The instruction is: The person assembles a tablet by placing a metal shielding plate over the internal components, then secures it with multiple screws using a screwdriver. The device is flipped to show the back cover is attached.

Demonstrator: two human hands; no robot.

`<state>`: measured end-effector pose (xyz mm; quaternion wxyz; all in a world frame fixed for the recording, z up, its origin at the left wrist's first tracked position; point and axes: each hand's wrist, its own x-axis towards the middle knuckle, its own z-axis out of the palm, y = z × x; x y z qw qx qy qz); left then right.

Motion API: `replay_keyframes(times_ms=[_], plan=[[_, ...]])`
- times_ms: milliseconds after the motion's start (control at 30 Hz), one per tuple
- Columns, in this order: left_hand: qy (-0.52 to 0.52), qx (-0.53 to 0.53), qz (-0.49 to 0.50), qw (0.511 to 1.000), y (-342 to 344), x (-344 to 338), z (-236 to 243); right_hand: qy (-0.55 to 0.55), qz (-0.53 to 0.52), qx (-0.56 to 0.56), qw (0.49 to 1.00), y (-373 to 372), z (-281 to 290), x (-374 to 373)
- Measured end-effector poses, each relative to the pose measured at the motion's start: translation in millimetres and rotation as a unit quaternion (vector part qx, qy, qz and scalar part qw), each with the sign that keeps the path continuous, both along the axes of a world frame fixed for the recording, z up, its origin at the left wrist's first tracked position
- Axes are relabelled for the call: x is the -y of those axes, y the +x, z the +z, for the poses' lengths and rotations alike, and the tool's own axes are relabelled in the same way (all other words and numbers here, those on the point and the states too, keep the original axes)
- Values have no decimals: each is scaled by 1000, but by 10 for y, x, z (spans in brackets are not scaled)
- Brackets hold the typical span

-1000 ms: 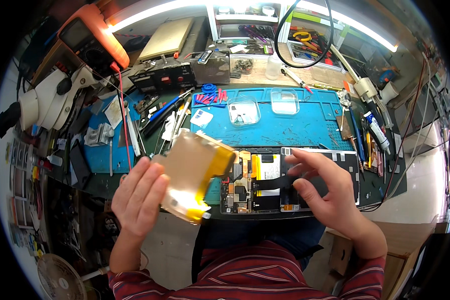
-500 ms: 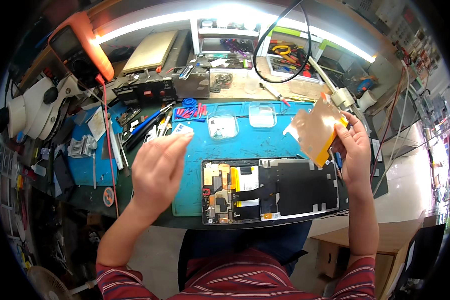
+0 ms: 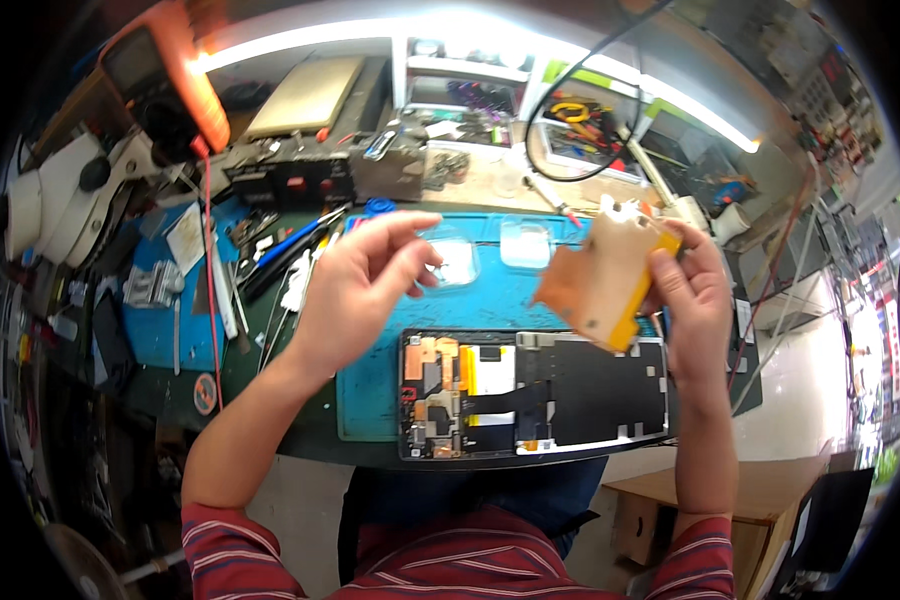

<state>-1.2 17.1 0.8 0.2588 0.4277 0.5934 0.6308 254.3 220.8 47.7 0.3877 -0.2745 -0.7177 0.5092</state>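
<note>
My right hand (image 3: 698, 305) pinches a thin copper-coloured foil sheet (image 3: 610, 280) by its yellow edge, thumb on top. The sheet has a notched outline and small holes, and is tilted above the mat. My left hand (image 3: 355, 290) is raised over the mat, thumb and fingers apart, with nothing visible in it. Below and between both hands lies an opened tablet (image 3: 595, 390), its inside facing up. A circuit board with copper patches (image 3: 432, 390) fills its left end, beside a white and yellow part (image 3: 492, 372); a black panel covers the right.
Two clear plastic boxes (image 3: 526, 243) stand at the back of the blue mat (image 3: 370, 400). Pens and tools (image 3: 288, 245) lie to the left, near a white microscope (image 3: 65, 195) and an orange multimeter (image 3: 195, 90). A black cable loop (image 3: 530, 130) hangs at the back.
My left hand has moved right and opened from a pinch. The copper-coloured sheet has turned and shifted slightly left in my right hand. The tablet shows no change.
</note>
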Motion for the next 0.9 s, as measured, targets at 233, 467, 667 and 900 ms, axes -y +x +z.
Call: replay_keyframes(times_ms=[233,467,667,900], plan=[[-2,30,0,1000,-196,80,-82,-30,68,-35,997,90,-79,98],[4,27,27,999,-278,68,-121,474,166,-33,864,317,-96,245],[4,34,39,999,-396,42,-121,556,206,34,804,495,-120,427],[15,30,55,998,-428,49,-144,588,136,45,796,506,-134,357]])
